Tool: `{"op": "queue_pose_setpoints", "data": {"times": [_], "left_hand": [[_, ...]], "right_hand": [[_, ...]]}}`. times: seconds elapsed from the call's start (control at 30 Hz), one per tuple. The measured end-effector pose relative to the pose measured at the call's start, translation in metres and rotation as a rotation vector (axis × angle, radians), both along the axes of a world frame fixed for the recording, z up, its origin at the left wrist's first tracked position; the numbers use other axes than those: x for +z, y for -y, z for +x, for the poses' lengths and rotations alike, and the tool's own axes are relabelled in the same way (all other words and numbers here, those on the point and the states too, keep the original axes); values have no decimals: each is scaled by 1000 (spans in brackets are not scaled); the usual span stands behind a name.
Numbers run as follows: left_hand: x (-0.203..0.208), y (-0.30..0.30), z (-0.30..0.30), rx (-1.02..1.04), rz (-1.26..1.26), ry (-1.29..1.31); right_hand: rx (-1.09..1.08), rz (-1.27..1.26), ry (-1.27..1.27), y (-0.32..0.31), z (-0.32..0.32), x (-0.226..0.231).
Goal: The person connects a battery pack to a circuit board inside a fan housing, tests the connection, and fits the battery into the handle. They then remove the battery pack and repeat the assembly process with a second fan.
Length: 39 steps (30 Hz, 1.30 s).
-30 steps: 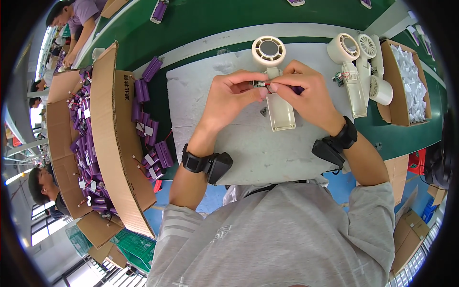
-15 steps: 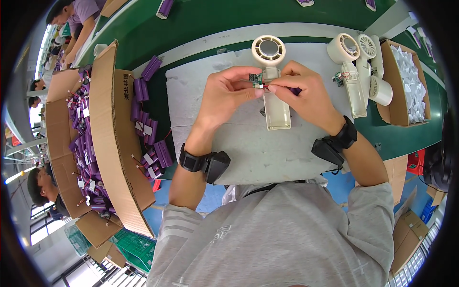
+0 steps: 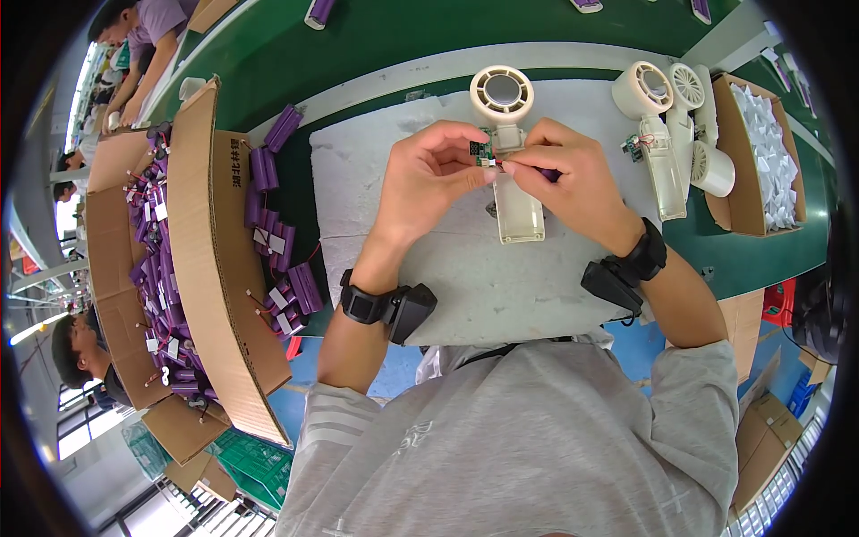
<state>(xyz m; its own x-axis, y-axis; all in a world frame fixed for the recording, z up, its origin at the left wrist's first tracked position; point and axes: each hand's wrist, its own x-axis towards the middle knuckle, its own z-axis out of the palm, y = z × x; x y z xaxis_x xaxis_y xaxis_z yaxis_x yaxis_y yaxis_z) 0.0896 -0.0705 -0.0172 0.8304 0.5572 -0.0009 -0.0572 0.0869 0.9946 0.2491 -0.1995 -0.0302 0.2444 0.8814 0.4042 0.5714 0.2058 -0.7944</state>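
Between thumb and fingers, my left hand (image 3: 428, 179) pinches a small green circuit board (image 3: 483, 152). My right hand (image 3: 573, 179) is closed, its thumb and fingertip on thin red wires at the board's lower edge. A purple battery pack (image 3: 550, 174) shows partly under the right fingers; the rest is covered. Whether the wire plug is seated in the board I cannot tell. Just below both hands lies a cream handheld fan, its round head (image 3: 503, 94) facing up and its open handle shell (image 3: 521, 215) pointing toward me on the grey mat (image 3: 429, 286).
A cardboard box (image 3: 195, 242) of purple battery packs stands at left, with more packs (image 3: 284, 242) beside it. Several cream fan parts (image 3: 662, 161) lie at right, by a box of white pieces (image 3: 765, 161). Other people (image 3: 148, 36) are at far left.
My hands have shifted only slightly, and less of the wires and white plug shows between them. At the far edge, the purple packs have slid to the right.
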Motion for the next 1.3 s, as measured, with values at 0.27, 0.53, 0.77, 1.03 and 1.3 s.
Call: {"op": "queue_pose_setpoints", "data": {"times": [0.27, 0.53, 0.77, 1.03, 1.3], "left_hand": [[-2, 0, -4, -53, 76, -60], [2, 6, -1, -53, 91, -17], [-2, 10, 1, 32, 327, -30], [-2, 10, 2, 94, 391, -36], [-3, 12, 2, 130, 481, -55]], "right_hand": [[12, 27, 116, 3, -3, 0], [-21, -37, 162, 3, 0, 6], [-135, -2, 121, -2, -12, 15], [-133, 24, 153, -2, -7, 6], [-162, 67, 168, -4, -9, 7]]}}
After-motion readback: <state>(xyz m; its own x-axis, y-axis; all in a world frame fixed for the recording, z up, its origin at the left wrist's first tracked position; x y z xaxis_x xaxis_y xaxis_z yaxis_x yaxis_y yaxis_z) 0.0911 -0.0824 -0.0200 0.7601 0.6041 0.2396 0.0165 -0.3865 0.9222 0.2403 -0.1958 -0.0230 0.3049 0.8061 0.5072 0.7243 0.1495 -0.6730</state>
